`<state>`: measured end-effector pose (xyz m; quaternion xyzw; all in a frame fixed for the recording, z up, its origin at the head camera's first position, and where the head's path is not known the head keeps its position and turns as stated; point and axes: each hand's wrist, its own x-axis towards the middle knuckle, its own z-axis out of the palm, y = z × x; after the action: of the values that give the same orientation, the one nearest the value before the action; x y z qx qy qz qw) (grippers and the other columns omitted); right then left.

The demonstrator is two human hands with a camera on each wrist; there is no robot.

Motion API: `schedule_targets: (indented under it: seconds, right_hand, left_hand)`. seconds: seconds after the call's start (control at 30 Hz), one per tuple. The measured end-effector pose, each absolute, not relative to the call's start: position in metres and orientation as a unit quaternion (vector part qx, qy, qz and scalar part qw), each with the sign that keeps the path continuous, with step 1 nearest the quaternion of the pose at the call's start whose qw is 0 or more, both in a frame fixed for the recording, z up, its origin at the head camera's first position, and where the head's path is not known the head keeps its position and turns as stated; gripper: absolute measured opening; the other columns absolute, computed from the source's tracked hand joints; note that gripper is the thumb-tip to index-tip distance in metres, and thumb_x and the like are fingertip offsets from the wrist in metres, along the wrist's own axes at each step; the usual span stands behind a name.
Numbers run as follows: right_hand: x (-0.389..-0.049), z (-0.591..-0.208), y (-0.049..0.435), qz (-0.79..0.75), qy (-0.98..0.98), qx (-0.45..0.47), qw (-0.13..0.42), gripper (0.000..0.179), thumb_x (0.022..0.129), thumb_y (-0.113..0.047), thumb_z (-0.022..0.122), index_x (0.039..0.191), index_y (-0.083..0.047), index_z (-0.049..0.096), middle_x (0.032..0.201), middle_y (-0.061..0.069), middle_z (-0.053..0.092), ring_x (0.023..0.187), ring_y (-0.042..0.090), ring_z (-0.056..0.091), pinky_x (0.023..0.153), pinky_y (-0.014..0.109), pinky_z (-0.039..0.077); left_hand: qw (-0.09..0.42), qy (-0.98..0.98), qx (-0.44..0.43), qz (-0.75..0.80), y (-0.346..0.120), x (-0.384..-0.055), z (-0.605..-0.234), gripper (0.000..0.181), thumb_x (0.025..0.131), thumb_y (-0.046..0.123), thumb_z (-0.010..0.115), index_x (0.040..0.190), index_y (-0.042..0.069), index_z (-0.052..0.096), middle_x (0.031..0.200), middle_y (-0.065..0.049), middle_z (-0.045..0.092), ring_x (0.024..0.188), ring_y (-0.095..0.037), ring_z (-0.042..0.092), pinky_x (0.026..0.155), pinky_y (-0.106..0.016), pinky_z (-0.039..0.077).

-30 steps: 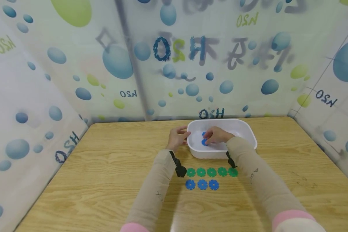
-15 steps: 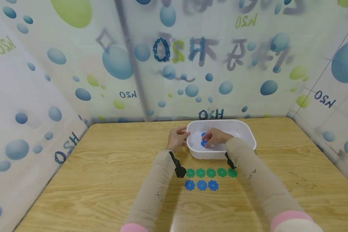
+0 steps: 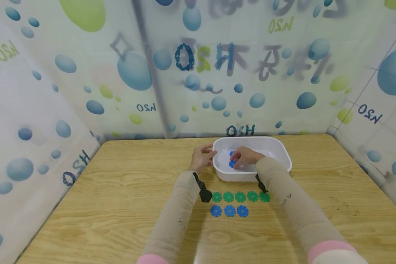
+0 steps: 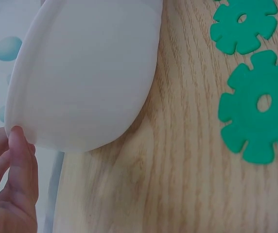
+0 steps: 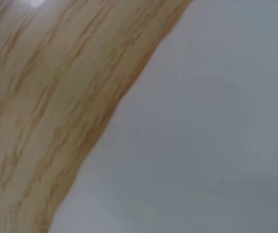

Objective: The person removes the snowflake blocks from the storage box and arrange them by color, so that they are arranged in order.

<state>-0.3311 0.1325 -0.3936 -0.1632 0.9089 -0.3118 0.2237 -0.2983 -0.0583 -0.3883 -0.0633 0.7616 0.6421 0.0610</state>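
A white plastic basin [image 3: 285, 152] stands near the back of the table. My left hand [image 3: 201, 157] holds its left end, thumb and fingers at the rim; in the left wrist view a thumb [image 4: 21, 160] touches the rim. Inside the basin, my right hand [image 3: 247, 156] reaches down with curled fingers, thumb and index finger around a blue snowflake disc [image 3: 232, 164]. Behind those fingers a second blue disc [image 3: 231, 153] shows partly. Only the basin's outer wall [image 5: 187, 126] and the table appear in the right wrist view; the hand is out of that view.
In front of the basin lies a row of several green snowflake discs [image 3: 240, 197], its right end close to my right sleeve. Nearer me is a row of three blue discs [image 3: 230, 211]. A patterned curtain [image 3: 191, 91] hangs behind the wooden table [image 3: 135, 183].
The right thumb and index finger have shifted slightly at the front blue disc inside the basin. My left hand stays at the rim, and both rows of discs are unchanged.
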Motion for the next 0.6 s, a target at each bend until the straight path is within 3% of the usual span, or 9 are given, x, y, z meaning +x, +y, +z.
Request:
schedule_targets:
  seconds: [0.37,0.6]
  right_hand:
    - [-0.3301,-0.3902,0.1332,-0.306,0.911,-0.171,0.218,0.027,0.071,-0.003,0.071,0.094,0.002,0.057,0.083,0.007,0.053,0.078,0.019,0.047,0.071,0.027,0.041]
    - [-0.3284,-0.3889,0.1339,-0.291,0.916,-0.171,0.218,0.026,0.071,-0.002,0.070,0.093,0.001,0.056,0.084,0.009,0.052,0.080,0.020,0.048,0.071,0.027,0.041]
  left_hand:
    - [0.056,0.761,-0.063,0.643,-0.0573,-0.2981,-0.3881,0.036,0.083,0.012,0.063,0.118,0.011,0.057,0.102,-0.012,0.056,0.085,-0.028,0.061,0.051,-0.022,0.051]
    - [0.052,0.762,-0.063,0.642,-0.0576,-0.2968,-0.3880,0.035,0.083,0.011,0.063,0.118,0.010,0.057,0.100,-0.012,0.056,0.086,-0.029,0.061,0.059,-0.030,0.054]
